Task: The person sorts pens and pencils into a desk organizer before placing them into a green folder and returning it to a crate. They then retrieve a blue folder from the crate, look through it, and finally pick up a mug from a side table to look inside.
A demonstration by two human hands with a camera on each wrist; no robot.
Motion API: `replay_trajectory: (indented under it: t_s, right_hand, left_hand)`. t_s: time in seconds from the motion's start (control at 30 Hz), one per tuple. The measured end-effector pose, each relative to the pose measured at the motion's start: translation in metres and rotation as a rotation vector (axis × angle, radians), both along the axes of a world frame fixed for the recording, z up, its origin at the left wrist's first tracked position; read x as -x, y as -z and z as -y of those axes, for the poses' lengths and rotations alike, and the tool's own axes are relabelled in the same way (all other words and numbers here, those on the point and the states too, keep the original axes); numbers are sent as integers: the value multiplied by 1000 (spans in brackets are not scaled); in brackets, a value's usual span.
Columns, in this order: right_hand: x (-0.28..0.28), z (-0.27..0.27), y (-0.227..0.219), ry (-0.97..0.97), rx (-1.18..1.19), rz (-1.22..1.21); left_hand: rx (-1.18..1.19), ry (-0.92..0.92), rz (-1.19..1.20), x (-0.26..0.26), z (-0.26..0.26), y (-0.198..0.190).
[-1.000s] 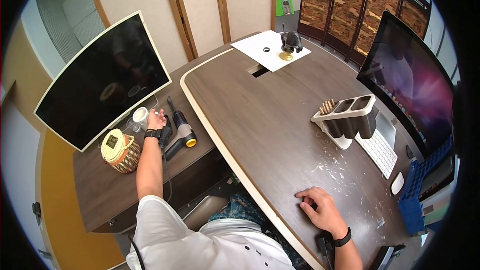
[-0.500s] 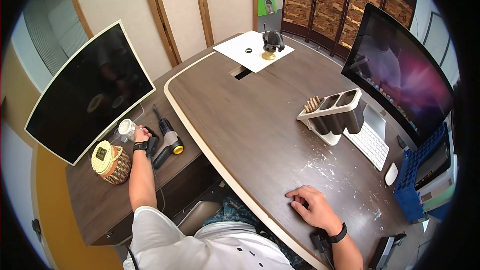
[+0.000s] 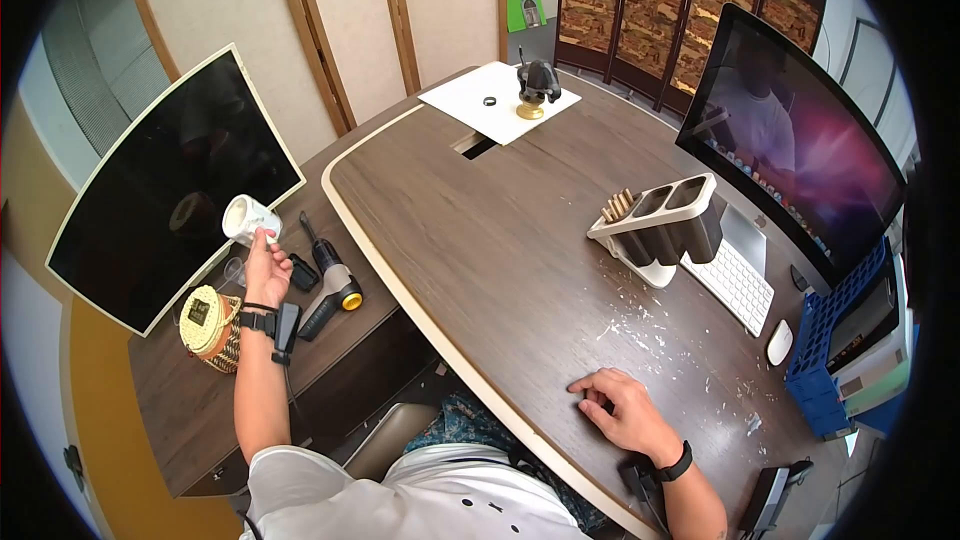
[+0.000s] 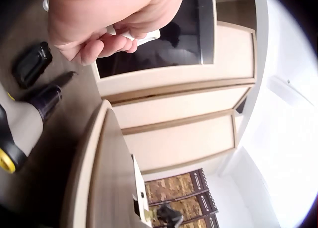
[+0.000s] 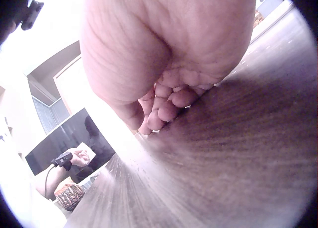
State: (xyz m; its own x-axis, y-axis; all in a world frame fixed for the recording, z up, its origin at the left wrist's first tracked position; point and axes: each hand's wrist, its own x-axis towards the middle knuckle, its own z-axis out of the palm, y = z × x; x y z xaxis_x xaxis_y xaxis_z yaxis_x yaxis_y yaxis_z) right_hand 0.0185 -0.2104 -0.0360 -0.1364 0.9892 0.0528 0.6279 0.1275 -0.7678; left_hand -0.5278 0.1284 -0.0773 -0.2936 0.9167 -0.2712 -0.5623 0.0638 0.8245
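Observation:
In the head view a white mug (image 3: 247,221) is tilted in the air before the left monitor, above the side desk. The left hand (image 3: 267,273) holds it, thumb and fingers pinching its handle side. Seen from the left wrist, a piece of white handle (image 4: 148,37) shows between the curled fingers of the left hand (image 4: 112,22). On the large desk the right hand (image 3: 628,414) rests with loosely bent fingers and holds nothing; the right wrist view shows the fingertips of that hand (image 5: 159,54) touching the wood.
Near the left arm stand a woven basket (image 3: 205,325), a clear cup (image 3: 235,271), a black holder (image 3: 303,273) and a handheld vacuum (image 3: 332,285). An organizer (image 3: 668,225), keyboard (image 3: 735,290), mouse (image 3: 780,343) and blue rack (image 3: 820,380) are at the right.
The left hand has lifted the mug off the side desk, up and away from the clear cup. The whole scene has shifted left as the head turned; the right hand keeps its place on the desk.

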Motion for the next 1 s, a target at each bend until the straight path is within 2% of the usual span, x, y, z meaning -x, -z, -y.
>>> replay_trajectory:
  t_s: [0.07, 0.2, 0.4, 0.53, 0.6, 0.73, 0.8, 0.9, 1.0]
  right_hand:
    - [1, 1, -1, 4, 2, -4]
    - [0, 1, -4, -4, 22, 7]
    - [-3, 2, 6, -27, -49, -9]
    - [-7, 3, 5, -32, -52, 22]
    - [-10, 6, 5, 42, 119, -164]
    - [-21, 9, 4, 197, 69, -286]
    - [-23, 9, -3, 197, 34, -322]
    - [-20, 8, -18, 170, 64, -320]
    - [-18, 6, -13, 118, -119, -161]
  left_hand:
    - [-43, 43, -26, -44, 35, -32]
    - [-109, 242, -52, -115, 97, -77]
    - [-170, 680, -137, -186, 155, -119]
    - [-175, 958, -187, -227, 173, -127]
    - [-175, 1092, -290, -242, 178, -123]
    - [-119, 1329, -432, -268, 189, -117]
    - [-150, 1425, -513, -281, 198, -114]
    - [-223, 1507, -583, -294, 207, -103]
    - [-320, 1538, -696, -305, 213, -108]
